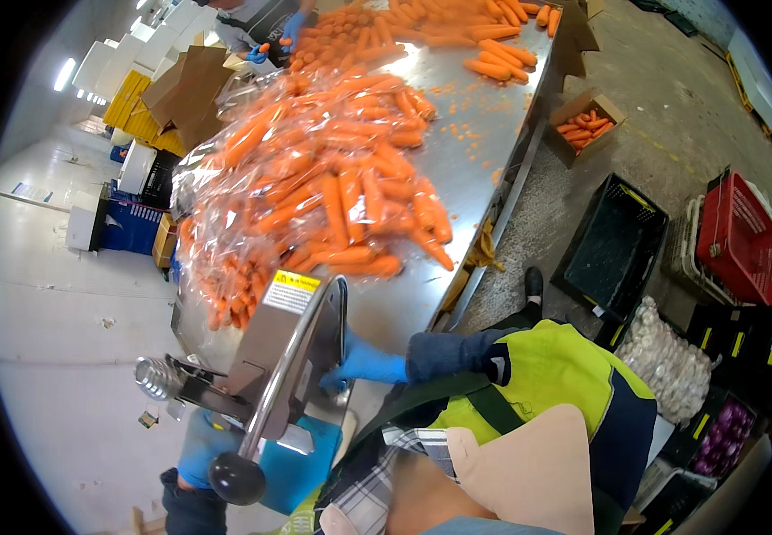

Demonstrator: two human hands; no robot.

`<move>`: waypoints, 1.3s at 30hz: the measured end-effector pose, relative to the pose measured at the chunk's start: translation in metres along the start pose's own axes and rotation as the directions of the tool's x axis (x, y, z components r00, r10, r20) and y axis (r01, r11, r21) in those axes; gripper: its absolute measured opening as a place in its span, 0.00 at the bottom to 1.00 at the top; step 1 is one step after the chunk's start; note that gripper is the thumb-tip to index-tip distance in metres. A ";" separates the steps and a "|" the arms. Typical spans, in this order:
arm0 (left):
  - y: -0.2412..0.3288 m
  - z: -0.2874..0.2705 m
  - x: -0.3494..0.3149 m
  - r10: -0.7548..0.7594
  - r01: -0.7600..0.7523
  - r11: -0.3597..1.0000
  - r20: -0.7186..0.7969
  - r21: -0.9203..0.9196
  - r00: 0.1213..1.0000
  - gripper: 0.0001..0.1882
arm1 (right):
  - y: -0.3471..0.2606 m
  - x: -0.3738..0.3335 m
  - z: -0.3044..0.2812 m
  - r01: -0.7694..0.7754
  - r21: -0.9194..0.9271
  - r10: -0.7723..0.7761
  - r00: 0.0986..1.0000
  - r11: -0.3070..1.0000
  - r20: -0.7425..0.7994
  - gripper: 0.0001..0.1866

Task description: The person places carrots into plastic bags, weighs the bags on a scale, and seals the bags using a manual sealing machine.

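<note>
A metal bench machine (261,366) with a yellow warning label and a bar ending in a black ball knob (237,479) stands at the table's near end. On its right side, my right hand (368,361), in a blue glove, has its fingertips bent together against the metal panel; what they hold, if anything, is hidden. To its left, my left hand (203,446), gloved too, is partly behind the machine near the knob, its fingers mostly hidden. Beyond the machine lies a large heap of carrots (341,196) in clear plastic bags. A blue panel (305,464) shows below the machine.
Loose carrots (341,40) cover the far end of the steel table (470,169), where a co-worker's blue-gloved hand (293,28) works. On the floor at right are a carton of carrots (586,127), a black crate (613,245), a red crate (739,236) and a sack of garlic (667,366).
</note>
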State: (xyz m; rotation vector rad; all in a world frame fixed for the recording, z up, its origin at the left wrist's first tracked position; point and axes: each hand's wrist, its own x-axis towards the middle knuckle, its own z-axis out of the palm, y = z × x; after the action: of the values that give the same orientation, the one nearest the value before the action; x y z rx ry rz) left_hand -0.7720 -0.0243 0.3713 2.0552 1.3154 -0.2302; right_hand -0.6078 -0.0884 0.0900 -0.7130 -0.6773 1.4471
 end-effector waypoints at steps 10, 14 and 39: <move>0.267 0.060 0.066 0.394 -0.376 0.891 0.024 -0.255 0.919 0.09 | -0.215 -0.052 -0.191 0.343 -0.143 -0.369 0.894 0.928 -0.254 0.57; 0.342 0.078 0.107 0.538 -0.528 0.816 -0.022 -0.234 0.842 0.08 | -0.282 -0.038 -0.281 0.465 -0.256 -0.524 0.806 0.848 -0.274 0.54; 0.368 0.213 0.449 0.292 -0.139 0.490 0.012 -0.860 0.956 0.07 | -0.375 0.075 -0.592 0.148 -0.621 -0.353 0.909 0.770 -0.222 0.44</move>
State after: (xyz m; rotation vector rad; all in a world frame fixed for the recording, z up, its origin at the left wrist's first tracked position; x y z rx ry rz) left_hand -0.2009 0.0777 0.1578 1.2549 0.7757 0.3344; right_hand 0.0892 -0.0271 0.0090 -1.2671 -0.9360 0.8172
